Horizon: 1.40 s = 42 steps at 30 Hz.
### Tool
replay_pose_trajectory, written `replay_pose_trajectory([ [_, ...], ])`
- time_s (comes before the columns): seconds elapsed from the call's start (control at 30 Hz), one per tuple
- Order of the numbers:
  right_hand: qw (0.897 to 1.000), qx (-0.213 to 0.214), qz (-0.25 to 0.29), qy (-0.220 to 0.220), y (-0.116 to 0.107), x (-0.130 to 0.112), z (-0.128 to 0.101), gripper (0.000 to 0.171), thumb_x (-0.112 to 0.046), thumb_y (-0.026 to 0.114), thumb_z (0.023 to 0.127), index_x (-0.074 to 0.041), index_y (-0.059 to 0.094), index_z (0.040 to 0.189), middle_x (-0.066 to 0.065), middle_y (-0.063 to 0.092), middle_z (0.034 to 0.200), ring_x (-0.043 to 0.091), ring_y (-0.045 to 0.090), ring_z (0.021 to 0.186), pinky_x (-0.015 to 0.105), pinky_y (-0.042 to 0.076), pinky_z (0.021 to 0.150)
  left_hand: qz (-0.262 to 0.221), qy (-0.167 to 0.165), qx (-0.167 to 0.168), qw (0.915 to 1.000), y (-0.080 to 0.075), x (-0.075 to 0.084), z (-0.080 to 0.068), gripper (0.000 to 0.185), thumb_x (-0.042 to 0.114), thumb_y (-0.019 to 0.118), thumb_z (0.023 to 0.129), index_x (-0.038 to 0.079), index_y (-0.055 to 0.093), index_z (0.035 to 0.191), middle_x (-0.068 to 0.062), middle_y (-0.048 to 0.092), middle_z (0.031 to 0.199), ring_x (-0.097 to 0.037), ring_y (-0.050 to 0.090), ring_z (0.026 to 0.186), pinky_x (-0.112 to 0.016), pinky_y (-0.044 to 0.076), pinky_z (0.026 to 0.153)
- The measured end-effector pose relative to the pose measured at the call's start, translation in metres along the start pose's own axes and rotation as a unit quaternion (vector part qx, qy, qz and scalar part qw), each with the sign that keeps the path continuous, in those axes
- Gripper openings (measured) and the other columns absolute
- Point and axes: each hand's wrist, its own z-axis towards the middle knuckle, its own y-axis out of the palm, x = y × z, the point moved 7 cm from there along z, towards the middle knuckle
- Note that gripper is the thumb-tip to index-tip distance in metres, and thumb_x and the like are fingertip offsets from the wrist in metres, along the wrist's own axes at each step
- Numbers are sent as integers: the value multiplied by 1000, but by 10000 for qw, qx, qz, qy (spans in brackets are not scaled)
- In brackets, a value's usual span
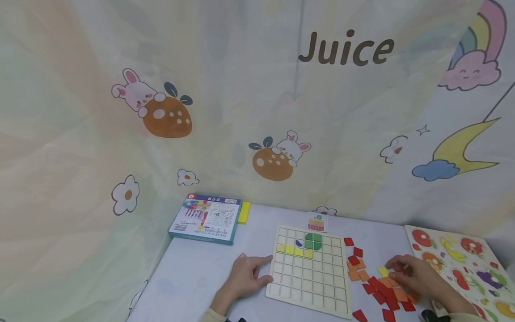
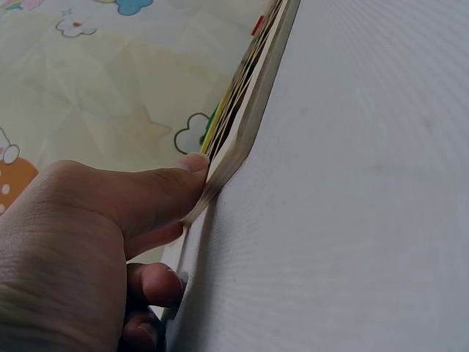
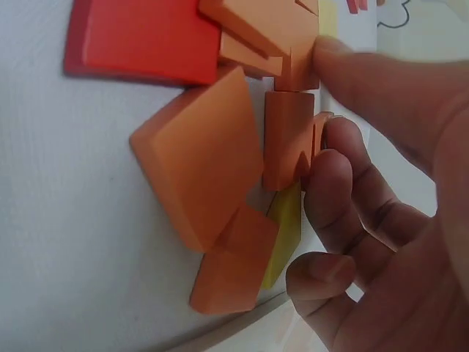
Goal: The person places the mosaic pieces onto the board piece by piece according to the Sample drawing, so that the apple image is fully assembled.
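In the head view, a pale gridded board (image 1: 299, 284) carries a row of yellow tiles (image 1: 289, 249), green pieces (image 1: 313, 241) and a small blue piece (image 1: 298, 243). My left hand (image 1: 244, 276) touches the board's left edge with index finger and thumb; the left wrist view shows the thumb (image 2: 187, 172) against that edge. Over the loose pile right of the board is my right hand (image 1: 416, 277), its bent fingertips beside a yellow tile (image 1: 383, 272). From the right wrist, thumb and fingers stand apart around orange tiles (image 3: 209, 158), close to a red tile (image 3: 143, 40).
A picture card (image 1: 317, 222) lies behind the board. Toward the back left is a flat printed box (image 1: 205, 219) with a yellow strip (image 1: 244, 212) beside it. A fruit picture board (image 1: 462, 259) lies at the right, partly under my right forearm. A printed curtain (image 1: 225, 112) hangs behind.
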Motion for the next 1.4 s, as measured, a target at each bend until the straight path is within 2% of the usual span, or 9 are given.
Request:
replay_pose_trajectory([
  [0.2,9998,-1,201,27,4,-4,-1,44,-24,82,92,-9,69,132,1,62,95,15,56,78,25,49,66,18,-120,-42,9999,0,0,-1,55,52,81,89,30,72,138,16,47,57,-3,38,52,-34,35,82],
  [0.27,9998,-42,175,-45,5,-7,-1,40,-21,82,92,-9,71,128,0,62,94,15,56,79,25,49,66,32,-103,-21,9999,0,-1,-1,55,52,81,89,31,72,138,16,46,57,-3,38,52,-36,35,85],
  [0.43,9999,-104,1,29,7,-9,2,31,-22,84,90,-11,73,116,-1,63,92,16,57,85,27,50,70,-11,-81,-2,10000,1,-1,0,54,52,81,89,31,72,138,17,47,57,-3,39,52,-33,35,83],
  [0.63,9999,-49,-111,83,7,-9,2,32,-27,88,87,-12,72,111,-2,63,92,16,57,86,31,52,73,-19,2,-14,10000,2,2,-1,53,50,82,89,29,73,137,17,46,57,-2,38,52,-26,29,70],
  [0.9,9996,267,10,-25,6,-13,-1,29,-26,87,88,-12,71,107,-3,70,92,14,59,78,25,53,68,-8,-67,-1,10000,2,-1,0,54,51,82,88,31,72,138,16,46,56,-3,38,52,-30,32,77],
  [1.07,9984,348,433,144,8,-12,-1,43,-37,83,93,-8,70,122,1,75,100,14,65,82,27,58,73,-71,-78,-16,9999,3,-3,1,54,51,82,88,32,72,138,16,47,57,-3,39,52,-29,32,75],
  [1.2,9971,469,590,80,7,-15,-1,50,-40,77,98,-6,67,133,4,77,104,14,67,83,29,59,74,-85,-52,0,10000,2,-3,1,54,51,82,88,31,72,137,16,47,57,-3,38,52,-27,30,71],
  [1.4,9987,463,209,-34,15,-20,7,50,-40,75,99,-5,70,135,-1,75,98,14,63,80,27,55,70,-68,-52,8,10000,1,-3,0,54,51,82,88,32,72,137,17,47,57,-3,38,51,-26,29,69],
])
